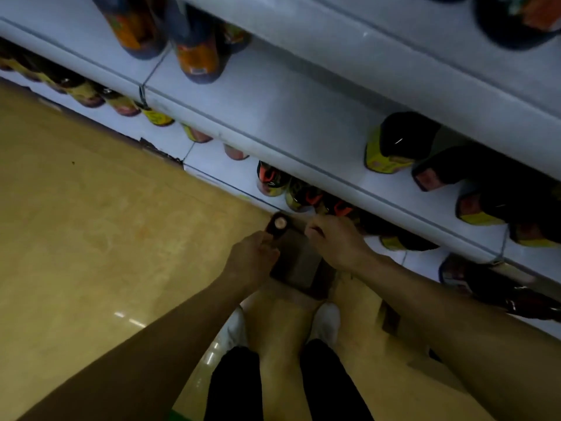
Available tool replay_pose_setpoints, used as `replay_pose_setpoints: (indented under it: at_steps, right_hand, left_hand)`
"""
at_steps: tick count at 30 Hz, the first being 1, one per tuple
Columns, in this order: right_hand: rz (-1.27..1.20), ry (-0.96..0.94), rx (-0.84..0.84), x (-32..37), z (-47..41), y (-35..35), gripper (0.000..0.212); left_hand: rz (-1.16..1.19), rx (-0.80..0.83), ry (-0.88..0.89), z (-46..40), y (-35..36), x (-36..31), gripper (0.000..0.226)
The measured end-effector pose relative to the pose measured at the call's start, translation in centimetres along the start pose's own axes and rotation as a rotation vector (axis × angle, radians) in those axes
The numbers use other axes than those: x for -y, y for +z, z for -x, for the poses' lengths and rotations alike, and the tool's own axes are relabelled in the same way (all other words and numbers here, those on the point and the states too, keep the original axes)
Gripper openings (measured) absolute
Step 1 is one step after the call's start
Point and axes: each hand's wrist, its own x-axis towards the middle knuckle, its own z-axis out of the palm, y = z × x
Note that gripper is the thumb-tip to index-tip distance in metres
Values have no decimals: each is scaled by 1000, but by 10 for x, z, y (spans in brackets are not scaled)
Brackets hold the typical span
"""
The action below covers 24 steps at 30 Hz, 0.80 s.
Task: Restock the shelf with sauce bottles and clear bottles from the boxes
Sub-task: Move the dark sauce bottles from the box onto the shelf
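While I bend over the box (299, 265) on the floor at centre frame, my left hand (252, 258) pinches its near-left edge beside a capped sauce bottle (277, 226); my right hand (337, 244) has fingers curled at the far edge, what it holds I cannot tell. Risk: a tugged box could tip that bottle, or knock the bottom-shelf bottles (291, 189) just beyond. Box contents dark, blurred; labels unreadable.

I find no legible text, brand, number or sign: the yellow-and-red labels on the dark sauce bottles (391, 147) are too blurred, and the orange labels on the upper-shelf bottles (197, 59) likewise
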Motion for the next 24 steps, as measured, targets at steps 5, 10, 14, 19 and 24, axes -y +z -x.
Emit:
replay_pose_setpoints:
  at_steps: [5,10,14,19,24]
  right_hand:
    - [39,75,33,-34,-50,62,30]
    - [92,106,7,-59,-106,114,33]
    - [198,92,-13,-79,-150,148,19]
    - [272,74,21,-101,-189,186,22]
    - [360,42,29,-105,-214,215,28]
  left_hand:
    - [-12,35,-51,-52,28,39,25]
    - [94,13,-172,-106,58,80,31]
    - [96,11,-169,-144,78,102,36]
    - [129,50,-178,-181,104,127,41]
    - [101,41,-143,-203,118,145,46]
